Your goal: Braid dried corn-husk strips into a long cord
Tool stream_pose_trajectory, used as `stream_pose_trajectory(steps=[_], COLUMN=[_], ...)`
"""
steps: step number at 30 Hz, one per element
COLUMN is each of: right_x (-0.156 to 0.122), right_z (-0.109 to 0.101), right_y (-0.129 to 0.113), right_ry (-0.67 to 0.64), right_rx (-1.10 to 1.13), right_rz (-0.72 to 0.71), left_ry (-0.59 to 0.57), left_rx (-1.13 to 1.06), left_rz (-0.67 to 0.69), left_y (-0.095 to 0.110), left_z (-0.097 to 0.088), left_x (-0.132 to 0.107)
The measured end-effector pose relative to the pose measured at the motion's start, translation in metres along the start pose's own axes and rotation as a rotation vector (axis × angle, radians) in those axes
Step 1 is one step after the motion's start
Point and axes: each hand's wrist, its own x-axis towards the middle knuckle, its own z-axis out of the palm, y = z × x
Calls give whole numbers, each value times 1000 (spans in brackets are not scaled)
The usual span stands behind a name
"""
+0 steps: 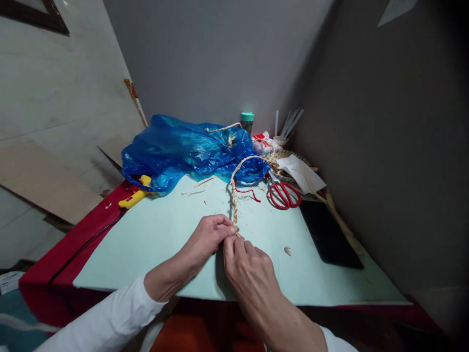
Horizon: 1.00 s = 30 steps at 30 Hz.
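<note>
A pale braided cord (235, 198), which looks like straw or husk fibre, runs from my fingers up the table and curves right toward a woven basket. My left hand (210, 234) pinches the cord's near end between thumb and fingers. Close against it, my right hand (249, 264) is closed on the same end, its fingertips touching the left thumb. The strands inside the fingers are mostly hidden. A red string (249, 191) lies beside the braid. Red-handled scissors (284, 196) rest to the right, blades partly covered.
A blue plastic bag (183, 146) fills the back left. A yellow glue gun (135, 198) with a black cord lies at left. The woven basket (298, 157) holds fibre and white paper (301, 173). A black flat panel (330, 234), a shell-like piece (287, 251) and a green-lidded jar (247, 120) are around.
</note>
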Motion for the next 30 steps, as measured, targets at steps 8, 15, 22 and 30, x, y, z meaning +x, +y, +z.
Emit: stream_pose_trajectory(steps=[8, 15, 22, 30], right_x=[14, 29, 31, 27], right_z=[-34, 2, 0, 6], right_y=[57, 59, 59, 64], right_ry=[-123, -277, -256, -353], right_rx=[586, 1037, 890, 1205], right_rz=[225, 192, 149, 222], left_ry=[-16, -98, -78, 18], left_rx=[29, -8, 139, 708], left_rz=[28, 51, 17, 183], left_y=[2, 1, 7, 17], left_z=[-1, -1, -4, -12], left_x=[-3, -5, -10, -21])
